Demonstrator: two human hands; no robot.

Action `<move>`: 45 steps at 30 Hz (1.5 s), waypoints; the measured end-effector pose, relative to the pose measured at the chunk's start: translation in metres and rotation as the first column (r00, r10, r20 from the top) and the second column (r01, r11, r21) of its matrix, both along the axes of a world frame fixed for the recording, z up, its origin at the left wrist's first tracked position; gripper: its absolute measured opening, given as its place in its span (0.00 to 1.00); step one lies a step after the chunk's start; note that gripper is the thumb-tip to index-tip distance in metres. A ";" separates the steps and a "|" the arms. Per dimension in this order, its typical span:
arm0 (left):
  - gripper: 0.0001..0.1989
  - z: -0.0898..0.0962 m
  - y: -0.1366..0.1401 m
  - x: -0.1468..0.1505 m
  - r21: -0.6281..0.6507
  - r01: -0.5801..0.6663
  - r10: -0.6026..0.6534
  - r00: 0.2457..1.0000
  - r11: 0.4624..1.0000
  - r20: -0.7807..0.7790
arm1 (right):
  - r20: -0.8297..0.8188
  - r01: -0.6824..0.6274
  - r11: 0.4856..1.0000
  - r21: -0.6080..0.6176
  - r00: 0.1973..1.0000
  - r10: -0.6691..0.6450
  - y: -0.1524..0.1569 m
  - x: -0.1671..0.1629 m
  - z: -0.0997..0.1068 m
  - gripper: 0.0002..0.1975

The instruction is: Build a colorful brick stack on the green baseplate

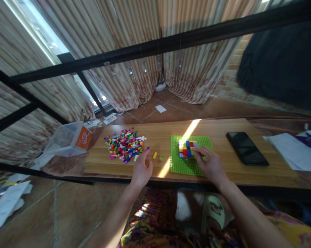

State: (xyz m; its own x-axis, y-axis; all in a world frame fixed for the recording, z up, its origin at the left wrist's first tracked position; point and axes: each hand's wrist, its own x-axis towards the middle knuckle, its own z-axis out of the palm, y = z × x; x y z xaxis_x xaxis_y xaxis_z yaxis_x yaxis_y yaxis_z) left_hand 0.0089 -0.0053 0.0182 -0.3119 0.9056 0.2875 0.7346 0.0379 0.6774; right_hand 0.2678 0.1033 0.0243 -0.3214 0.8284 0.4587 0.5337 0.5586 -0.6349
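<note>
A green studded baseplate [176, 167] lies on the table, with a small build of red, blue and yellow toy bricks [188, 149] on it. At the build's right edge, my right hand [209, 164] has its fingers closed against the bricks. My left hand [142, 169] is beside the loose brick pile [124, 144], thumb and fingers apart. A tiny purple brick [148, 148] shows at its fingertips; I cannot tell whether they touch it. Between my hands lie a yellow brick [154, 155] and a small green brick [160, 158].
A black phone [247, 148] lies right of the baseplate on the wooden table [155, 132]. Papers [295, 150] are at the far right. A clear plastic box [67, 139] with an orange label stands off the left end. A dark metal bar [155, 46] crosses beyond the table.
</note>
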 end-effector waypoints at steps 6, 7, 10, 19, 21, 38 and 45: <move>0.21 -0.003 0.002 0.010 -0.030 0.004 -0.007 0.996 1.000 -0.091 | 0.088 -0.096 0.992 0.078 0.992 0.089 -0.018 -0.019 -0.001 0.12; 0.21 -0.004 0.005 0.012 -0.035 0.010 -0.014 0.994 0.999 -0.112 | 0.113 -0.127 0.987 0.097 0.987 0.116 -0.022 -0.023 -0.002 0.12; 0.20 -0.007 0.016 0.014 -0.047 0.008 -0.017 0.981 0.999 -0.194 | 0.209 -0.253 0.958 0.133 0.952 0.222 -0.033 -0.039 -0.004 0.12; 0.13 -0.025 0.023 0.019 0.054 -0.006 0.022 0.955 0.999 -0.296 | 0.425 -0.272 0.946 0.174 0.888 0.177 -0.042 -0.096 -0.008 0.10; 0.13 -0.026 0.022 0.018 0.064 -0.026 0.043 0.957 0.998 -0.288 | 0.429 -0.267 0.949 0.165 0.886 0.175 -0.039 -0.103 -0.011 0.10; 0.15 -0.030 0.023 0.020 0.114 -0.043 0.071 0.964 0.993 -0.255 | 0.404 -0.262 0.953 0.149 0.896 0.184 -0.034 -0.104 -0.020 0.08; 0.17 -0.026 0.034 0.015 0.070 0.058 -0.043 0.979 0.996 -0.198 | 0.422 -0.297 0.942 0.155 0.882 0.209 -0.031 -0.092 -0.026 0.08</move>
